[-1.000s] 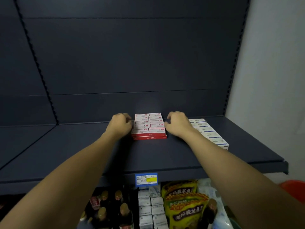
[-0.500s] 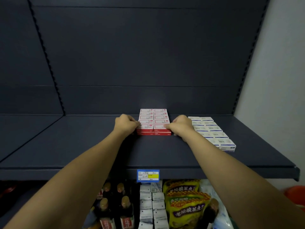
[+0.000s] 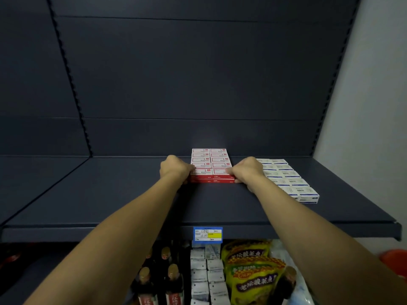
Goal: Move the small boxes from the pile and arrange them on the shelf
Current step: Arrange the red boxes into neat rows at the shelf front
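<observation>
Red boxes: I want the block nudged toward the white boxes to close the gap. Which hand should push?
Probably left. The left hand sits against the red boxes on the side away from the white boxes; the right hand lies in the gap between.

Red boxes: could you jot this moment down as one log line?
step: squaring stack | left hand: grips red boxes | right hand: grips same | place: shelf

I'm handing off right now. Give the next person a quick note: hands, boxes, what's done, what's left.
Left hand and right hand grip the front corners of the red boxes, stacked two wide on the shelf.
White boxes sit in rows to their right, apart from them.
Done: both blocks placed.
Left: square up the red block, let go; the pile is out of view, so the remaining count is unknown.
</observation>
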